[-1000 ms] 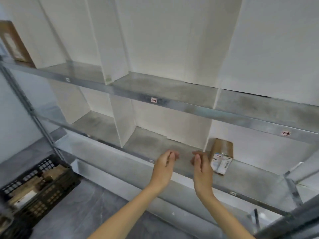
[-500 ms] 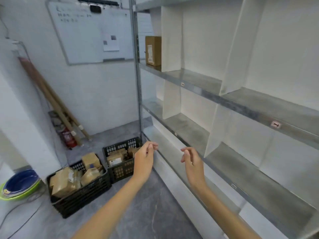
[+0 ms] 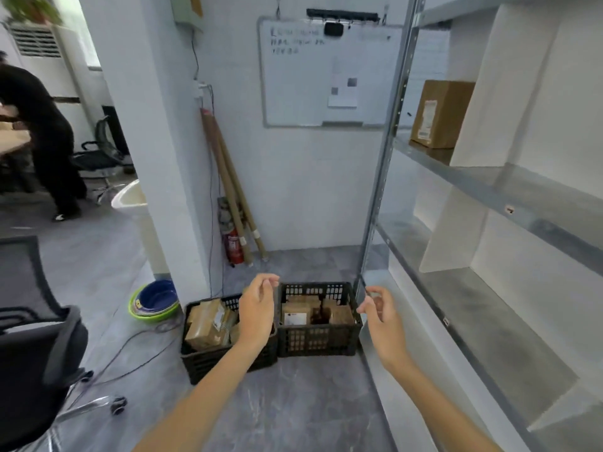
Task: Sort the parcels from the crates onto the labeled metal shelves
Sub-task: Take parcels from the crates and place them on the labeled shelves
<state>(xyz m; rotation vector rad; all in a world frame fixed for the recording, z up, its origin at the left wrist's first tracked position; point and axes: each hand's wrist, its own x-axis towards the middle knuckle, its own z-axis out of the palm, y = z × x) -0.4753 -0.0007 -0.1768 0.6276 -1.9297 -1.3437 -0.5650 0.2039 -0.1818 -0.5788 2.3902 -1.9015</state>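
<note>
Head view: left hand [image 3: 257, 313], right hand [image 3: 382, 321] empty, loosely curled; parcel crates [image 3: 313, 341] beyond.

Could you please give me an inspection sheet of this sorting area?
Surface: grey floor; metal shelves on the right.
Job's things: left crate and right crate side by side on the floor, both holding brown parcels; one box on an upper shelf.
Clutter: basins, fire extinguisher, cardboard tubes leaning in the corner.
Grippers: left hand and right hand reach toward the crates, fingers loosely curled, holding nothing.
Cables: floor cable trails toward the crates; wall cable hangs down.
Surroundings: whiteboard, office chair, a person in black far left.
</note>
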